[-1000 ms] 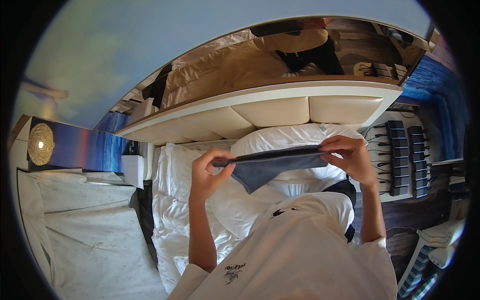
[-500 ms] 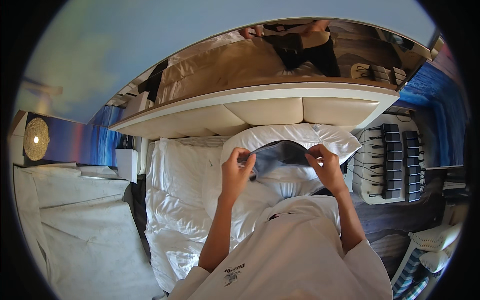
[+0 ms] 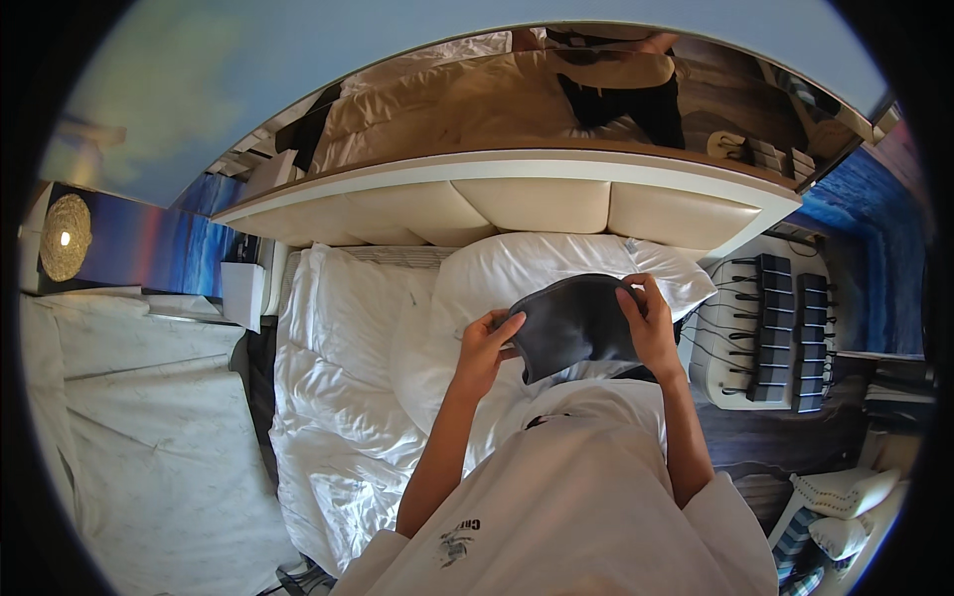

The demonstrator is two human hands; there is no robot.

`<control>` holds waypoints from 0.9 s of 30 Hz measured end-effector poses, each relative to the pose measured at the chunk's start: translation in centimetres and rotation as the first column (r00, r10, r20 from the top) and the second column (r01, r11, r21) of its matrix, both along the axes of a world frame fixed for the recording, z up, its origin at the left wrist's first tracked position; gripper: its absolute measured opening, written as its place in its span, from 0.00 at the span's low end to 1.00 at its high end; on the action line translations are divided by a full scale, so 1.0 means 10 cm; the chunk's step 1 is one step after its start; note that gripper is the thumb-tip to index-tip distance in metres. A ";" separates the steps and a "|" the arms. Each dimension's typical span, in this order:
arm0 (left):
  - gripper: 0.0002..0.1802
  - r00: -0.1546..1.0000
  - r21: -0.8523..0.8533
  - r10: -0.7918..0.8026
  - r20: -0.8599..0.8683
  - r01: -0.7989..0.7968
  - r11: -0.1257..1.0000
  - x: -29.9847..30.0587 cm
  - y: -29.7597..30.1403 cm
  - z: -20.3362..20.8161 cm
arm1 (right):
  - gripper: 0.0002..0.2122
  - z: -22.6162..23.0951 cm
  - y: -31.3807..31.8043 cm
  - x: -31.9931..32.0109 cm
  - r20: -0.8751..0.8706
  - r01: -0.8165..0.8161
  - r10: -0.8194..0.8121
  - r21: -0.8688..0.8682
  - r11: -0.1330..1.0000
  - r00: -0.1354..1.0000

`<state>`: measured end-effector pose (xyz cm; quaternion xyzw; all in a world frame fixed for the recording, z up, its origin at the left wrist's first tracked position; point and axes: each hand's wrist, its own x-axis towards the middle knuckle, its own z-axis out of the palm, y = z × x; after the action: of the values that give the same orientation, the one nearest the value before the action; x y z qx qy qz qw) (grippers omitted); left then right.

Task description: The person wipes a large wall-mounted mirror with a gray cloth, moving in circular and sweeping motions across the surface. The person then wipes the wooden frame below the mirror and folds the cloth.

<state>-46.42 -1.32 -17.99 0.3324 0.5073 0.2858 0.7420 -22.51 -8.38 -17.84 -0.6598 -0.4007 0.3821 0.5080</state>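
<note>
A dark grey, smooth satin-like sleep mask (image 3: 574,326) is stretched between my two hands, its broad face turned up toward me. My left hand (image 3: 483,350) pinches its left end, thumb on top and fingers behind. At the upper right end, my right hand (image 3: 651,330) grips it the same way, with the thumb laid across the surface. Below and behind the mask lie white pillows (image 3: 527,260) on the bed. The back of the mask is hidden from view.
White rumpled bedding (image 3: 338,427) spreads to the left. A cream padded headboard (image 3: 537,207) stands ahead, with a mirror panel (image 3: 447,109) above it. To the right, a pale bedside surface (image 3: 723,338) carries rows of black boxes (image 3: 771,328) with cables. A cloth-covered piece (image 3: 149,437) fills the far left.
The mask has tilted so that its dark, smooth face shows in full instead of its bluish-grey side. My left hand has moved slightly right and down, my right hand slightly up.
</note>
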 end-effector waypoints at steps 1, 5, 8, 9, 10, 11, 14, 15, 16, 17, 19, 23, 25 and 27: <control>0.12 0.999 -0.051 0.040 0.016 -0.039 0.998 -0.01 -0.01 -0.10 | 0.06 -0.09 -0.01 0.01 -0.043 0.013 -0.014 -0.014 1.000 0.999; 0.12 0.973 -0.119 0.014 0.229 0.014 0.993 0.03 -0.13 -0.15 | 0.08 -0.09 -0.05 -0.17 -0.225 0.141 -0.130 0.033 0.989 0.966; 0.11 0.964 -0.007 0.030 0.265 -0.029 1.000 0.20 -0.23 -0.05 | 0.07 0.17 -0.12 -0.45 0.000 0.158 -0.160 0.175 0.972 0.987; 0.11 0.979 0.046 0.003 0.201 -0.012 0.999 0.27 -0.25 0.00 | 0.07 0.23 -0.13 -0.51 0.092 0.138 -0.161 0.220 0.966 0.983; 0.11 0.990 0.099 -0.021 0.136 0.007 0.995 0.34 -0.25 0.05 | 0.07 0.25 -0.15 -0.52 0.182 0.101 -0.149 0.249 0.963 0.972; 0.11 0.997 0.148 -0.035 0.067 0.024 0.989 0.39 -0.27 0.12 | 0.08 0.29 -0.15 -0.53 0.269 0.062 -0.139 0.275 0.959 0.953; 0.11 0.992 0.288 -0.106 0.072 0.081 0.954 0.49 -0.32 0.35 | 0.10 0.30 -0.14 -0.52 0.478 -0.030 -0.147 0.344 0.938 0.866; 0.10 0.989 0.320 -0.133 0.068 0.105 0.942 0.50 -0.32 0.36 | 0.11 0.32 -0.16 -0.50 0.527 -0.097 -0.062 0.270 0.958 0.848; 0.10 0.985 0.351 -0.160 0.063 0.128 0.928 0.50 -0.32 0.38 | 0.11 0.31 -0.16 -0.50 0.509 -0.120 -0.044 0.285 0.951 0.860; 0.09 0.981 0.384 -0.186 0.056 0.151 0.911 0.50 -0.31 0.38 | 0.12 0.30 -0.14 -0.49 0.490 -0.141 -0.027 0.304 0.942 0.871; 0.09 0.983 0.402 -0.186 0.002 0.170 0.900 0.49 -0.29 0.38 | 0.12 0.27 -0.13 -0.50 0.430 -0.153 -0.017 0.357 0.921 0.903; 0.08 0.993 0.418 -0.112 -0.033 0.115 0.901 0.47 -0.25 0.44 | 0.13 0.31 -0.12 -0.53 0.376 -0.145 0.008 0.338 0.930 0.927; 0.08 0.992 0.397 -0.123 0.025 0.103 0.912 0.46 -0.24 0.43 | 0.14 0.30 -0.10 -0.53 0.338 -0.158 0.029 0.363 0.918 0.941; 0.09 0.992 0.370 -0.124 0.037 0.101 0.923 0.47 -0.21 0.44 | 0.15 0.40 -0.09 -0.52 0.300 -0.203 0.105 0.318 0.926 0.948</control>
<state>-41.72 -3.45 -13.59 0.4852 0.4027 0.3424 0.6966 -27.76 -9.29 -13.81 -0.5735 -0.5796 0.2489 0.5227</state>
